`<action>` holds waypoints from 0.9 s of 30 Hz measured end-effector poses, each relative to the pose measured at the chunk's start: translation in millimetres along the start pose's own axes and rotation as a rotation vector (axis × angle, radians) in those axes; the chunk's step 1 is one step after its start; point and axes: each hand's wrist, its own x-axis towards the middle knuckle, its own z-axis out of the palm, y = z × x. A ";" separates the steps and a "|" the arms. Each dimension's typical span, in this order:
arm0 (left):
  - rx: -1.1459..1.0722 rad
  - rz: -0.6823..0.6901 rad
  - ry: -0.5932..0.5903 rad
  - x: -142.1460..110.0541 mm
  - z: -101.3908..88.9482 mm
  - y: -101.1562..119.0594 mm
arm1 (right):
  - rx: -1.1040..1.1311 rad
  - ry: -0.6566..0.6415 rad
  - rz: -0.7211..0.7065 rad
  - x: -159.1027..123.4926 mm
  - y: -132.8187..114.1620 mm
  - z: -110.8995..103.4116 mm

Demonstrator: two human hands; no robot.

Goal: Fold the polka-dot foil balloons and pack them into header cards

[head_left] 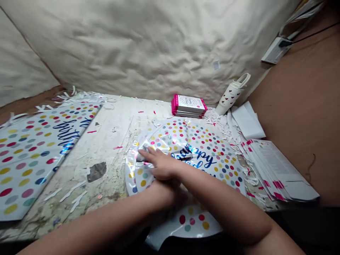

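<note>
A flat, round foil balloon (228, 159) with coloured dots and blue "happy" lettering lies in front of me. Its top layer is partly folded at the left, where the shiny edge doubles. My right hand (159, 161) rests on this left part, palm down, fingers stretched out and apart. Beneath my right wrist, my left hand (170, 189) lies on the lower part of the balloon; its fingers are hidden, so what they do cannot be seen. The forearms cross there. The balloon's bottom edge hangs over the table's near edge.
More flat dotted balloons (34, 159) lie at the left. At the back stand a stack of pink-edged packets (190, 105) and a white tumbler (230, 95) with hearts. White packets (281, 170) lie at right. Paper strips (75, 200) litter the worn table (114, 117).
</note>
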 end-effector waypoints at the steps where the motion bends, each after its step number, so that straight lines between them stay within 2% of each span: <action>1: -0.014 0.074 -0.051 -8.5 -11.0 -7.9 | 0.009 0.055 -0.057 -3.2 6.0 -0.6; 3: 0.001 0.241 -0.155 -20.3 -32.4 -28.5 | -0.005 0.198 -0.120 -8.1 16.8 2.3; 4: 0.047 0.283 -0.151 -22.9 -42.0 -40.9 | -0.024 0.252 -0.135 -9.6 21.2 5.4; 7: 0.281 0.297 0.006 -18.1 -63.9 -80.2 | -0.097 0.305 -0.166 -10.9 29.4 15.1; 9: 0.400 0.290 0.041 -7.8 -74.3 -100.1 | -0.134 0.343 -0.166 -9.5 31.1 18.6; 12: 0.524 0.334 0.000 6.1 -87.4 -106.7 | -0.197 0.443 -0.116 -2.6 30.4 21.3; 14: 0.574 0.336 0.093 8.2 -91.2 -94.8 | -0.236 0.506 -0.086 5.1 30.1 24.6; 16: 0.516 0.342 0.185 3.1 -85.9 -76.4 | -0.266 0.559 -0.089 12.5 31.6 28.4; 17: 0.445 0.361 0.179 -1.5 -79.2 -67.3 | -0.274 0.591 -0.099 14.5 33.6 29.1; 20: 0.243 0.418 -0.003 -17.4 -50.2 -49.4 | -0.267 0.756 -0.118 4.6 48.1 17.2; 22: 0.192 0.374 -0.147 -25.3 -33.0 -46.8 | -0.243 0.952 -0.071 -19.3 66.3 -6.3; 24: 0.170 0.300 -0.257 -28.5 -23.8 -48.5 | -0.221 1.196 0.035 -53.8 88.9 -37.4; 26: 0.146 0.256 -0.319 -26.4 -22.9 -51.2 | -0.227 1.456 0.170 -90.3 109.2 -64.7; 27: 0.136 0.235 -0.314 -23.6 -25.0 -52.4 | -0.268 1.608 0.232 -106.1 115.9 -72.8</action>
